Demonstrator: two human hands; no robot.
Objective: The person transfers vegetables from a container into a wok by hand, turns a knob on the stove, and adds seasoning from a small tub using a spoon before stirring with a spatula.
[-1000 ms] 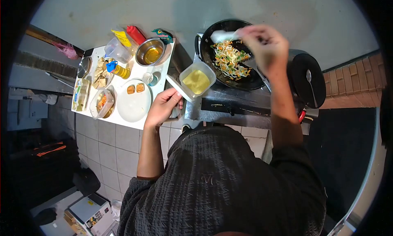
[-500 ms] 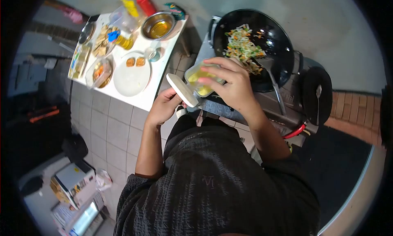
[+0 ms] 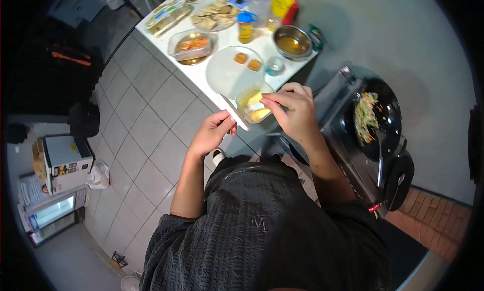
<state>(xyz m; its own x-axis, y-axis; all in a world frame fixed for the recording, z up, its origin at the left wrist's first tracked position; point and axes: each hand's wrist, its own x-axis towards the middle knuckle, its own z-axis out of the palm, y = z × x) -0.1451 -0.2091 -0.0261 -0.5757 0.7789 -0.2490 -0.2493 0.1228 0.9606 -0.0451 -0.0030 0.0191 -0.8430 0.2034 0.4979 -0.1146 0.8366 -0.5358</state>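
My left hand (image 3: pixel 212 133) is closed on a white lid (image 3: pixel 235 112), thumb on its near side, the lid tilted on edge. Right against the lid is a small clear plastic container (image 3: pixel 261 118) with soft yellow food (image 3: pixel 250 99) inside. My right hand (image 3: pixel 293 109) comes in from the right, thumb and forefinger pinched together over the container's open top; I cannot tell what is between them. The other fingers of that hand are curled. Just beyond the container lies a white plate (image 3: pixel 222 71) with two browned pieces (image 3: pixel 247 61).
The white table (image 3: pixel 199 82) holds a tub of orange food (image 3: pixel 193 43), a blue-capped yellow bottle (image 3: pixel 245 28), a metal bowl (image 3: pixel 292 41) and a glass (image 3: pixel 275 65). At right, a black wok (image 3: pixel 389 109) with chopped vegetables (image 3: pixel 366 117) and a spatula (image 3: pixel 380 165) sits on a stove.
My view has turned left, so the table is nearer the middle and the wok further right. Both hands and the container are now by the plate. My right fingers have closed from spread to pinched.
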